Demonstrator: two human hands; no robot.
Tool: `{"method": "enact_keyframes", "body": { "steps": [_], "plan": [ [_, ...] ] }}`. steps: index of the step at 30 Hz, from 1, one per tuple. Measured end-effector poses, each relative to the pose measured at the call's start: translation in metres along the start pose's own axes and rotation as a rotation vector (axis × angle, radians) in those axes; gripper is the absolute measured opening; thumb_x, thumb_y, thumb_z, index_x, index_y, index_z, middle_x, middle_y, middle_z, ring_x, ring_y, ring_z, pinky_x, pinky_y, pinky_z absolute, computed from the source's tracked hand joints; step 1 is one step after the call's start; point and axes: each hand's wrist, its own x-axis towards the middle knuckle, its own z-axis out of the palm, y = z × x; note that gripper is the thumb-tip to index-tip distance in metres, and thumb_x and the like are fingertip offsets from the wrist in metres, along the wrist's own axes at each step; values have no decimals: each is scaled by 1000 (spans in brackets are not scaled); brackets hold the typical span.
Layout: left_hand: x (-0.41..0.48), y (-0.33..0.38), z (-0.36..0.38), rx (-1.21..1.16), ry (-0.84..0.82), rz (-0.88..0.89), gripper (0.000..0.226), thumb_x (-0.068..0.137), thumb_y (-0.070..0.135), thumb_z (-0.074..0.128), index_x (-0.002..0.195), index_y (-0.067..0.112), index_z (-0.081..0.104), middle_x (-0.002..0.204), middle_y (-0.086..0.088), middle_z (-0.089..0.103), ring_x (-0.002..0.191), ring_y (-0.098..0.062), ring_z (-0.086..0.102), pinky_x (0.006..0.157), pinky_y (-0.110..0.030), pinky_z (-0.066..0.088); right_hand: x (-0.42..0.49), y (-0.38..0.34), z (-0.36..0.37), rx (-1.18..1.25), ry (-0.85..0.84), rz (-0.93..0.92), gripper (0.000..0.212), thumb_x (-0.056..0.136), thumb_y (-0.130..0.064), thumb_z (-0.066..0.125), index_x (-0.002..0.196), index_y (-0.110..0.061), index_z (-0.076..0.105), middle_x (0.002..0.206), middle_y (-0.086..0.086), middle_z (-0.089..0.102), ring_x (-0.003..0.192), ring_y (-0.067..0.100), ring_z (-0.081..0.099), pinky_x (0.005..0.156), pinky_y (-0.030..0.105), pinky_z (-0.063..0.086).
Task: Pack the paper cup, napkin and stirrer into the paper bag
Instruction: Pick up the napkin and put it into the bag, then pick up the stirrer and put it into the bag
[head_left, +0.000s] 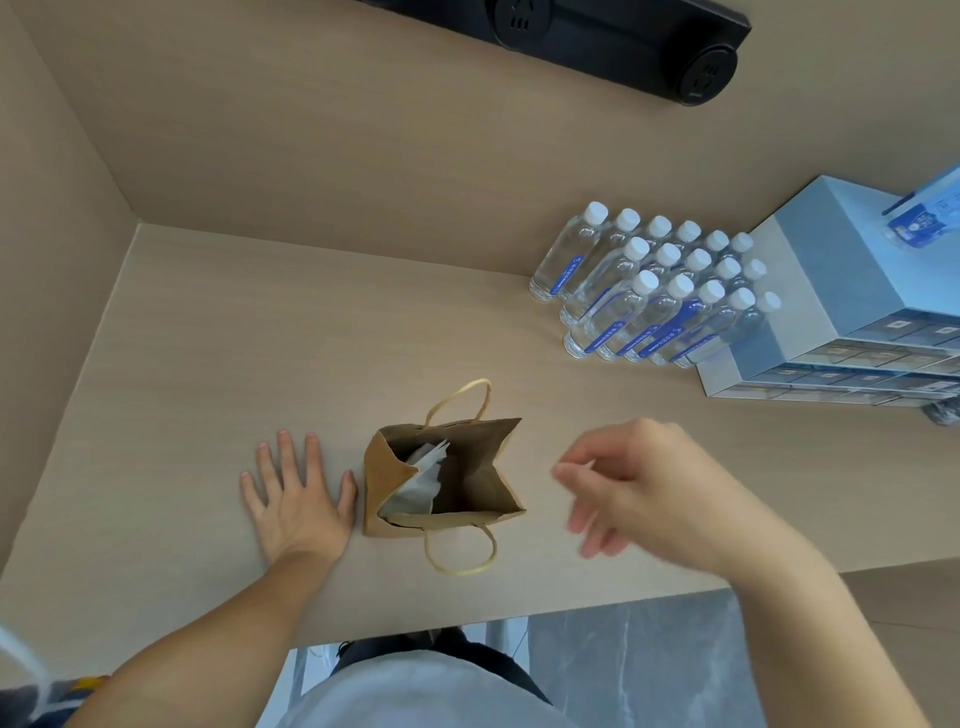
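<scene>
A brown paper bag (447, 475) stands upright and open-mouthed on the pale wood-grain tabletop (208, 332), its two twisted paper handles (462, 556) flopped outward, one toward the wall and one toward the person. Inside it, leaning against the left wall of the bag, lies a white napkin (418, 483) with a thin pale piece poking up beside it (possibly the stirrer, though it is too small to be sure); the paper cup cannot be made out in the bag's dark interior. The left hand (296, 493) rests flat on the tabletop just beside the bag's left side, its fingers (285, 452) spread wide and holding nothing, the thumb nearly touching the paper. The right hand (639, 483) hovers in the air to the right of the bag, blurred, with loosely curled, parted fingers (571, 475) that appear empty. Far back on the right stands a tight cluster of clear water bottles (654, 291) with white caps and blue labels, next to a light blue stack of small drawers (831, 312). A black power strip (613, 36) runs along the back wall.
</scene>
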Motion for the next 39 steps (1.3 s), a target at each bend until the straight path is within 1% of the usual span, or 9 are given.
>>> {"method": "enact_keyframes", "body": {
  "steps": [3, 8, 11, 21, 25, 29, 32, 35, 39],
  "plan": [
    [0, 2, -1, 10, -6, -17, 74, 89, 61, 15, 153, 24, 14, 165, -8, 9, 151, -32, -4, 113, -41, -26, 32, 84, 0, 87, 174, 227, 17, 90, -19, 56, 80, -19, 70, 64, 0, 77, 50, 20, 73, 49, 31, 61],
    [1, 11, 1, 31, -15, -68, 71, 93, 57, 18, 154, 23, 4, 166, -7, -3, 151, -31, -13, 112, -45, -28, 72, 224, 28, 39, 389, 586, 34, 88, -18, 61, 120, -9, 64, 102, 14, 76, 104, 33, 67, 97, 37, 50],
    [2, 13, 3, 63, -30, -81, 70, 93, 56, 18, 154, 23, 4, 166, -7, -3, 151, -31, -14, 109, -44, -31, 73, 274, 54, 37, 416, 730, 46, 89, -17, 58, 134, -9, 54, 122, 24, 63, 117, 38, 57, 103, 37, 43],
    [5, 12, 13, 110, -20, -77, 76, 88, 57, 2, 153, 17, 6, 166, -9, -3, 150, -30, -18, 116, -51, -19, 84, 330, 88, 89, 584, 853, 45, 93, -13, 48, 138, -6, 49, 139, 21, 44, 122, 43, 49, 97, 47, 44],
    [7, 12, 19, 190, -41, -108, 71, 91, 44, 34, 151, 12, 16, 165, -12, -2, 142, -24, -32, 108, -48, -33, 98, 345, 80, 63, 569, 863, 39, 96, -19, 44, 127, 2, 55, 132, 27, 49, 120, 45, 50, 100, 45, 42],
    [7, 11, 20, 141, -40, -124, 63, 90, 33, 26, 145, 2, 32, 162, -20, 14, 151, -37, -5, 115, -53, -21, 111, 358, 76, 49, 540, 905, 40, 96, -22, 47, 124, 5, 56, 131, 27, 50, 118, 44, 52, 100, 43, 42],
    [11, 21, 16, -53, 25, -225, 64, 91, 26, 28, 151, 8, 15, 162, -17, 16, 150, -39, 6, 121, -57, -1, 118, 367, 76, -4, 535, 887, 39, 96, -22, 48, 121, 7, 55, 129, 28, 48, 117, 46, 51, 98, 46, 43],
    [13, 29, 9, -90, -24, -334, 69, 94, 38, 36, 153, 24, 4, 165, -7, 4, 151, -32, -5, 123, -50, -3, 124, 374, 71, -12, 545, 846, 28, 96, -12, 49, 112, 9, 59, 120, 31, 55, 109, 46, 56, 90, 45, 47],
    [13, 25, 6, -232, -23, -301, 76, 92, 11, 55, 151, 2, 7, 162, -23, 3, 150, -40, -1, 122, -50, -4, 133, 370, 60, -50, 381, 803, 22, 89, -15, 57, 92, 4, 65, 103, 30, 67, 87, 39, 61, 70, 34, 46]
  ]
}}
